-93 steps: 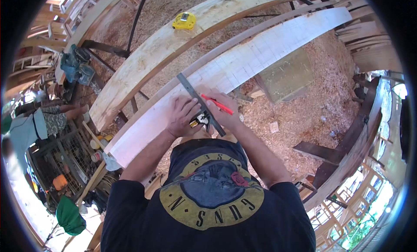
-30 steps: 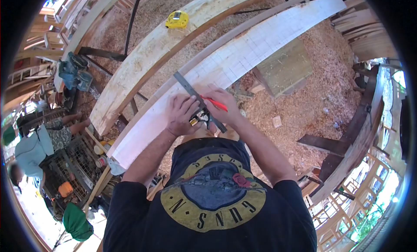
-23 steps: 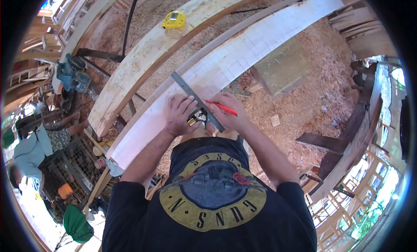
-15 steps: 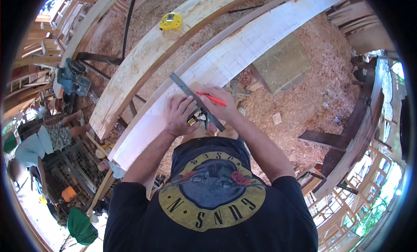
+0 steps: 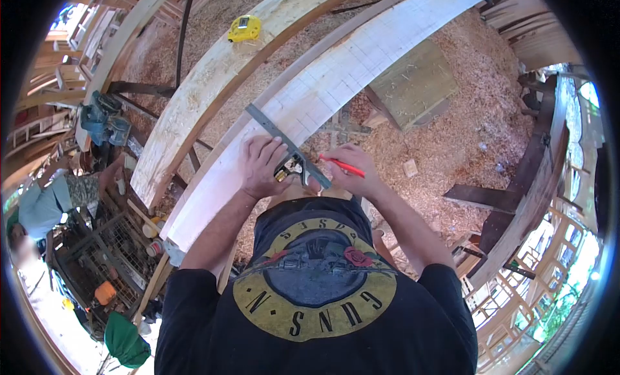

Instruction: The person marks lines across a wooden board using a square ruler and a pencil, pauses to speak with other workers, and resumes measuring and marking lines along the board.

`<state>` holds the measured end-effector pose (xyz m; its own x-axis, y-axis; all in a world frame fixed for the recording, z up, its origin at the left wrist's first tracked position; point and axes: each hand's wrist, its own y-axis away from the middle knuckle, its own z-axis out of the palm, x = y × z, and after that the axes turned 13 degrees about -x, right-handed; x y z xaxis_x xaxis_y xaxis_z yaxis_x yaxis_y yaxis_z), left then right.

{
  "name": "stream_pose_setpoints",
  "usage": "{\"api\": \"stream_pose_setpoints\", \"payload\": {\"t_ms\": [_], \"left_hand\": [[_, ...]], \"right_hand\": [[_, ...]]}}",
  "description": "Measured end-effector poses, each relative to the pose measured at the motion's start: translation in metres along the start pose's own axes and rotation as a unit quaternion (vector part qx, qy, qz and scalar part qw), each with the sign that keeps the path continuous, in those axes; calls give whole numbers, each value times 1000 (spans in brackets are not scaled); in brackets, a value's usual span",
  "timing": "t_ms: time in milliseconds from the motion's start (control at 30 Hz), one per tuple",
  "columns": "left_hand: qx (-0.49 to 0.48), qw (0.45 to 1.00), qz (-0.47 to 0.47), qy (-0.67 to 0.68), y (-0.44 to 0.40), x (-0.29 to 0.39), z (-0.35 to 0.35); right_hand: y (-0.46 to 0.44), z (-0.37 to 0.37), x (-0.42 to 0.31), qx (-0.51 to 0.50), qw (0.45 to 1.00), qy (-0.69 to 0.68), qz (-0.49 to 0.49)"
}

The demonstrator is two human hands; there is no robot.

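My left hand [image 5: 263,168] is closed on the head of a combination square [image 5: 274,130], its fingers over the blade's edge. The blade lies slanted across a pale curved plank [image 5: 216,175], which has pencil lines farther up. Between the fingers of my right hand [image 5: 351,170] is a red pencil [image 5: 345,166]; this hand is just right of the blade's lower end, off the plank, with a gap between them. Part of the square's head is hidden under my left hand.
Beyond the plank a second curved timber [image 5: 192,104] carries a yellow tape measure [image 5: 245,29]. A wooden block [image 5: 414,87] sits among shavings on the right. At the left are a teal power tool [image 5: 105,119], another person [image 5: 48,204] and a wire crate [image 5: 106,246].
My right hand has moved right and away from the square's blade with the red pencil. My left hand still holds the square. The view has shifted slightly, and the other person has changed posture.
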<state>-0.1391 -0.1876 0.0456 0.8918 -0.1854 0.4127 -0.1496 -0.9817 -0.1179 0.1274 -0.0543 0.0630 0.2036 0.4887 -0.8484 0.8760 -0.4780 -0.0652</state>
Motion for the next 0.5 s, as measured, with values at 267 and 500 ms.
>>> {"api": "stream_pose_setpoints", "payload": {"t_ms": [267, 500], "left_hand": [[-31, 995, -82, -55, -2, 31, 6], [-50, 987, -121, 93, 21, 20, 21]], "right_hand": [[28, 0, 3, 87, 987, -66, 119], [60, 19, 28, 137, 930, -223, 258]]}}
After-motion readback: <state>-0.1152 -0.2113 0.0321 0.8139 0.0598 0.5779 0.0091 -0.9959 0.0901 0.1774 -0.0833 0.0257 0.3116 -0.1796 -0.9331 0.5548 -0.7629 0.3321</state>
